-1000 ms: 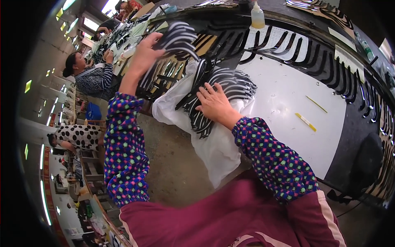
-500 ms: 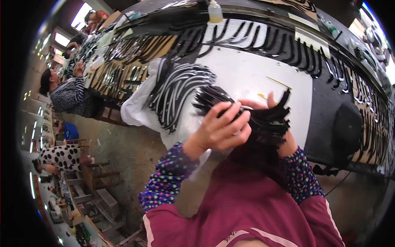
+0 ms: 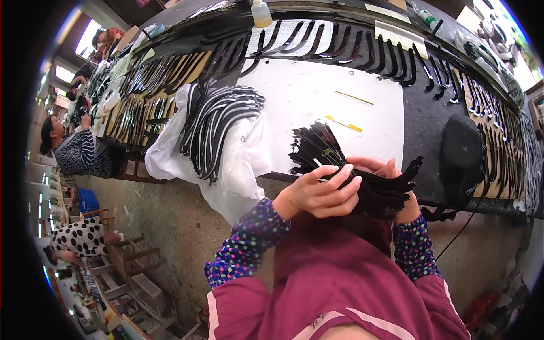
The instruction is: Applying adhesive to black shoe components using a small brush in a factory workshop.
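A bundle of dark, flat strips is held between both hands in front of me. Its left ends fan out over the white board; the other ends stick out toward the right. My left hand closes on the bundle's middle with its fingertips pressed on the strips. Behind the bundle, my right hand grips it; part of that hand is hidden by the strips. On the board lie a thin yellow stick and a yellow-ended piece.
Left of the board, a pile of curved black strips rests on white cloth. Rows of strips line the table's far side. A bottle stands at the back. A black rounded object lies on the right. A co-worker sits at far left.
The view has shifted, so the table items sit farther left. The bundle's left ends have spread into a wider fan and now point up more. Both hands still hold it.
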`<state>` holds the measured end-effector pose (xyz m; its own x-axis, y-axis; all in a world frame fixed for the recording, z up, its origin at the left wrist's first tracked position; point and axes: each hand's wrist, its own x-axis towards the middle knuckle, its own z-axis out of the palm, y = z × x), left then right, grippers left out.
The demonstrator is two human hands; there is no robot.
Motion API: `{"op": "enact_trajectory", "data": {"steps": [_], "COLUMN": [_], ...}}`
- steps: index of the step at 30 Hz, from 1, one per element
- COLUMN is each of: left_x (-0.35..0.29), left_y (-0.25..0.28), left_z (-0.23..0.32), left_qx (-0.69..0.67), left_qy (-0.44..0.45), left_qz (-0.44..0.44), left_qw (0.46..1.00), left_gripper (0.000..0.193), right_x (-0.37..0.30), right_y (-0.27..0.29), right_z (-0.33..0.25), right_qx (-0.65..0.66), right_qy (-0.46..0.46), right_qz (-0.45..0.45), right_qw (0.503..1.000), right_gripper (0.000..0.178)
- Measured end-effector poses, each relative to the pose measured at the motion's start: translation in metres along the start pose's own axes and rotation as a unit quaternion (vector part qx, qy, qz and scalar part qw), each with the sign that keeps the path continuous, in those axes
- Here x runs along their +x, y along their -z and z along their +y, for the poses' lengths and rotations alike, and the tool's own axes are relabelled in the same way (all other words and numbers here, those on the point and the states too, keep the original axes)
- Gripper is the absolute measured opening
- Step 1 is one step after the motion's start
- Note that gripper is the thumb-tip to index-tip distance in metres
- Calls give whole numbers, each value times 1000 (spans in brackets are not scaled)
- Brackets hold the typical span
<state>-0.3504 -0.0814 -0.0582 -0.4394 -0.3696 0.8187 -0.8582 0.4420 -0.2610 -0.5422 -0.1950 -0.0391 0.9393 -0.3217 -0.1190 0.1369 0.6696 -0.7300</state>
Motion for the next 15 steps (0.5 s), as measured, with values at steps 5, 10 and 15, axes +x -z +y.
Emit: {"op": "enact_trajectory", "data": {"steps": [5, 10, 15], "left_x": [-5, -6, -10], "left_y": [6, 6, -5], "left_z": [0, -2, -16], "left_qx": [7, 9, 16], "left_qy": [-4, 2, 51], "left_qz": [-20, -28, -27], "left_qw": [1000, 1000, 998], "left_gripper": [7, 8, 17], "right_x": [-3, 4, 28], "right_y": [-14, -14, 15], "right_z": [-3, -4, -8], "right_qx": [-36, -37, 104], "right_qy": [13, 15, -52], "right_qz": [-4, 6, -17], "right_qw": [999, 999, 993], "right_gripper": [86, 85, 85]}}
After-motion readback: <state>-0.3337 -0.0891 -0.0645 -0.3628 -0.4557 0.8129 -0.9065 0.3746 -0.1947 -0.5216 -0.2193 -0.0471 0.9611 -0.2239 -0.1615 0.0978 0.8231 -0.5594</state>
